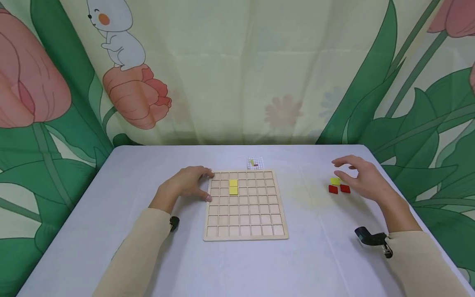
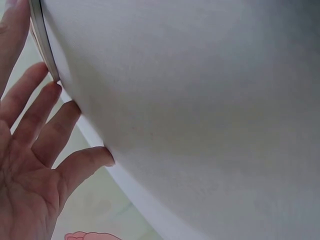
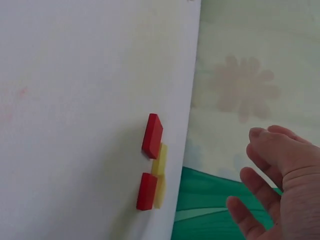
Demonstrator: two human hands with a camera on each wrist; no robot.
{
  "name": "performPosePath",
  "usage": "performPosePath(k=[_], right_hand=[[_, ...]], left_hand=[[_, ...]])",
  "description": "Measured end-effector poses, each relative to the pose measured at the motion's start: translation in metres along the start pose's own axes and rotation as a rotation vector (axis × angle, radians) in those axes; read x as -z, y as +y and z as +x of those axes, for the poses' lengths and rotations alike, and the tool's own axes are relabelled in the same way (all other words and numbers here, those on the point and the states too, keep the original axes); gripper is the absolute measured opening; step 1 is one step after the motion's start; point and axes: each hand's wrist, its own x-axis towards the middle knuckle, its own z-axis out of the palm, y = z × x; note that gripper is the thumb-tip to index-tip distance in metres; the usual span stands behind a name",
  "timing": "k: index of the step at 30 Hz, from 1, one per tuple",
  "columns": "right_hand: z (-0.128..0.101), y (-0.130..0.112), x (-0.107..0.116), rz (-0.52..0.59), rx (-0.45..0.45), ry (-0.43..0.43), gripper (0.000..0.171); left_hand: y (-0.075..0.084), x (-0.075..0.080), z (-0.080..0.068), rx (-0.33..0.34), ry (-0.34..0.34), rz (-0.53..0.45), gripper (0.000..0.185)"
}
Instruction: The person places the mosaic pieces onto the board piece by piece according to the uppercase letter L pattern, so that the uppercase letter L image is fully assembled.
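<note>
A light wooden grid board [image 1: 245, 238] lies on the table, with two yellow square tiles [image 1: 233, 190] in neighbouring cells of one column near its far side. My left hand [image 1: 191, 182] touches the board's left edge with spread thumb and fingers; its palm [image 2: 30, 185] shows in the left wrist view. Over the table's right side, my right hand [image 1: 361, 177] hovers empty, fingers slightly bent. Just beside it lie two red tiles [image 3: 152, 136] and two yellow tiles [image 3: 159, 159], the yellow ones partly hidden behind the red in the right wrist view.
A small card [image 1: 255, 163] with a printed grid and coloured cells lies against the board's far edge. White cloth covers the table [image 1: 308, 255]. Behind it hangs a patterned curtain [image 1: 237, 82]. A black wrist device [image 1: 371, 238] sticks out by the right cuff.
</note>
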Motion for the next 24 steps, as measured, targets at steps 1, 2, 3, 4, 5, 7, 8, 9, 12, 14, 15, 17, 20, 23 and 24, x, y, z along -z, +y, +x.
performPosePath(k=[1, 2, 3, 4, 5, 7, 8, 9, 12, 14, 15, 17, 20, 23, 24], right_hand=[[0.0, 0.003, -0.001, 0.004, -0.009, -0.001, 0.032], [0.0, 0.006, -0.001, 0.004, -0.022, -0.003, 0.033], [-0.001, 0.01, -0.002, 0.011, -0.038, -0.007, 0.035], [-0.001, 0.013, -0.004, 0.009, -0.051, -0.015, 0.036], [-0.002, 0.016, -0.005, 0.013, -0.066, -0.019, 0.037], [-0.004, 0.022, -0.007, 0.007, -0.084, -0.024, 0.038], [-0.005, 0.024, -0.008, -0.002, -0.09, -0.022, 0.038], [-0.006, 0.027, -0.009, -0.004, -0.091, -0.017, 0.039], [-0.01, 0.034, -0.01, -0.012, -0.077, 0.0, 0.039], [-0.011, 0.037, -0.011, -0.019, -0.07, 0.005, 0.039], [-0.011, 0.039, -0.011, -0.017, -0.069, 0.005, 0.04], [-0.01, 0.041, -0.012, -0.005, -0.083, -0.008, 0.041], [-0.007, 0.045, -0.013, 0.017, -0.14, -0.052, 0.048], [-0.006, 0.049, -0.014, 0.04, -0.181, -0.088, 0.054], [-0.007, 0.051, -0.015, 0.042, -0.182, -0.095, 0.056]], left_hand=[[0.0, 0.0, -0.001, 0.001, 0.003, -0.001, 0.088], [-0.001, 0.0, -0.001, -0.003, 0.005, -0.006, 0.088], [-0.001, 0.0, -0.001, -0.003, 0.007, -0.007, 0.088], [-0.001, 0.0, -0.002, -0.003, 0.009, -0.011, 0.088], [-0.001, 0.001, -0.002, 0.0, 0.009, -0.012, 0.088], [-0.001, 0.0, -0.002, -0.003, 0.007, -0.011, 0.088], [-0.001, 0.0, -0.002, -0.006, 0.005, -0.016, 0.088], [0.0, -0.001, -0.002, -0.004, 0.003, -0.014, 0.088], [0.001, -0.002, 0.0, -0.013, 0.001, -0.011, 0.088], [0.002, -0.002, 0.0, -0.006, 0.002, -0.006, 0.088], [0.002, -0.002, 0.0, -0.001, 0.003, -0.001, 0.088], [0.0, -0.003, -0.001, 0.003, 0.008, 0.002, 0.088], [-0.002, -0.003, -0.002, 0.0, 0.015, -0.001, 0.088], [-0.004, -0.003, -0.002, -0.003, 0.019, -0.005, 0.088], [-0.004, -0.003, -0.002, -0.003, 0.02, -0.004, 0.089]])
